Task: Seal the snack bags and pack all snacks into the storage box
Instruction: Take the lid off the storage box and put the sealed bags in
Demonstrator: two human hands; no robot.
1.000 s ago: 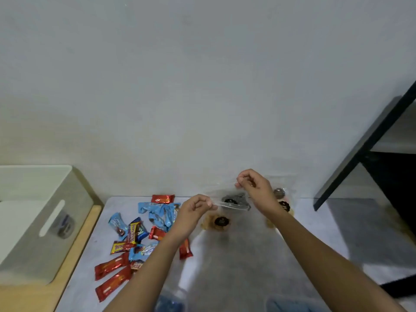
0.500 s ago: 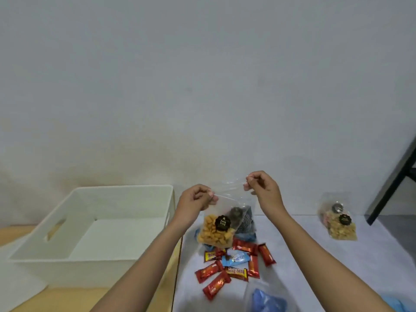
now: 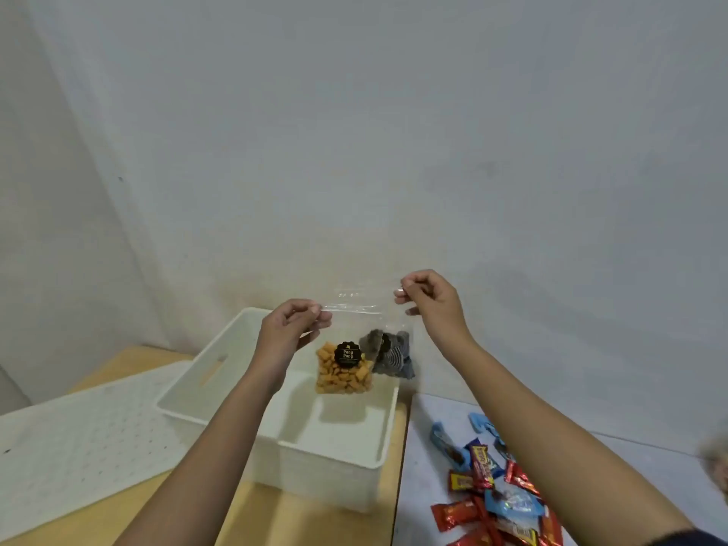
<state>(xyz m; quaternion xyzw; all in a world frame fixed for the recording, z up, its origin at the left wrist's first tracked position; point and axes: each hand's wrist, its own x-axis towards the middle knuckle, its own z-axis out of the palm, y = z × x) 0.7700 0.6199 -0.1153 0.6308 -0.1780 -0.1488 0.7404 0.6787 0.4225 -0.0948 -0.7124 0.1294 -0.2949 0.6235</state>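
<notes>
Box (image 3: 327,474) sat empty; left hand (image 3: 293,327) and right hand (image 3: 429,301) pinched one snack bag (image 3: 344,372) above it, candies (image 3: 492,494) unpacked

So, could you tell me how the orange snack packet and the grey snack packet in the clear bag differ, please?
The orange snack packet holds orange-brown pieces, the grey snack packet dark grey ones. The orange one's round black label faces the camera; the grey one's is turned partly aside. The orange one hangs lower, nearer the left hand than the right hand. Both sit in the clear bag that both hands pinch above the storage box.
</notes>
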